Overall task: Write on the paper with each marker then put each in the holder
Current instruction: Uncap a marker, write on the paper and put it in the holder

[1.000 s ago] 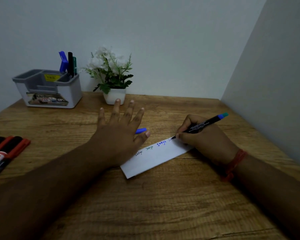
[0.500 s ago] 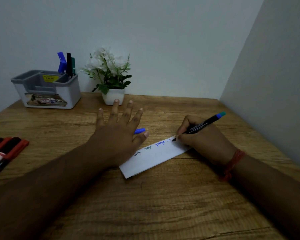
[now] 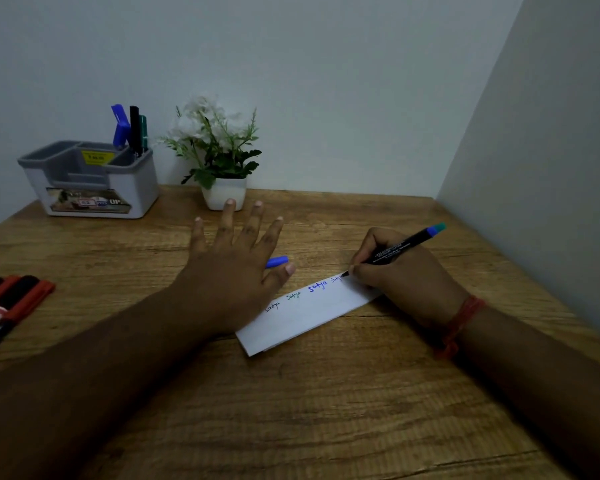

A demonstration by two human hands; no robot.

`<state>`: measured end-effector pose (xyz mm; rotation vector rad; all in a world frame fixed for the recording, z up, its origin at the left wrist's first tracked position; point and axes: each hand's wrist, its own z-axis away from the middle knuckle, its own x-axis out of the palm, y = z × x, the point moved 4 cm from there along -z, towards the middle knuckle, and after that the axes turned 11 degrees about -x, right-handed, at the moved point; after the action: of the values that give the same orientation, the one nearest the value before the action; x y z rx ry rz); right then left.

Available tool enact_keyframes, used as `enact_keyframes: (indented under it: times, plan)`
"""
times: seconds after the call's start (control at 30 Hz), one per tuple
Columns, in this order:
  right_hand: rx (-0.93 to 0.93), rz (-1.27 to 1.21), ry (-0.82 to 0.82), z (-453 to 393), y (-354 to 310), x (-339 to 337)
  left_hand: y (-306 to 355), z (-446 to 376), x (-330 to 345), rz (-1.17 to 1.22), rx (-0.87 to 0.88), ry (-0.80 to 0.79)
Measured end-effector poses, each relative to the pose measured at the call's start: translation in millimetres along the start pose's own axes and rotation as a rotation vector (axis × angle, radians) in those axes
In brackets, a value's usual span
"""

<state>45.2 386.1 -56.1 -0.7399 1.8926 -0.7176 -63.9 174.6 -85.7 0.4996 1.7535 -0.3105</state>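
Observation:
A folded white paper [image 3: 312, 313] lies slanted on the wooden table, with several short handwritten words along its top edge. My right hand [image 3: 402, 275] grips a black marker [image 3: 399, 249] with a blue-green end, its tip touching the paper's far right end. My left hand [image 3: 236, 268] lies flat with fingers spread, pressing the paper's left end. A blue cap [image 3: 277, 261] lies on the table just beyond my left thumb. The grey and white holder [image 3: 90, 181] stands at the back left with a blue, a black and a green marker [image 3: 132, 131] upright in it.
Several red and black markers [image 3: 11, 303] lie at the table's left edge. A small white pot with a flowering plant [image 3: 222, 161] stands at the back, right of the holder. Walls close the back and the right side.
The marker tip has crept slightly to the right along the paper as a new word grows. My left hand stays flat on the paper.

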Motion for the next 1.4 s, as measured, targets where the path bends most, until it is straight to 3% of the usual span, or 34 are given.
enact_keyframes:
  times: [0.07,0.23,0.37,0.6,0.8,1.17,1.4]
  plan:
    - [-0.005,-0.005,0.034,0.7,0.1,-1.3,-0.1,-0.5,0.3,0.002,-0.001,-0.005]
    - [-0.078,-0.142,0.306,4.4,-3.1,-16.9,0.5,-0.4,-1.5,0.027,0.001,0.004]
    - [-0.121,-0.158,0.351,6.9,-9.3,-19.9,0.8,1.6,-7.2,0.042,0.006,0.010]
    - [-0.201,-0.170,0.298,9.3,-18.8,-16.3,-17.6,-4.4,-22.1,0.132,-0.044,-0.076]
    - [-0.232,-0.170,0.203,11.9,-23.6,-12.9,-24.0,-7.5,-25.8,0.186,0.013,-0.184]
    - [-0.218,-0.232,0.100,16.0,-37.8,-6.0,-16.3,-6.9,-33.7,0.204,0.094,-0.052]
    - [-0.287,-0.276,0.052,20.5,-46.2,-3.8,-4.5,6.1,-53.0,0.473,0.199,0.179]
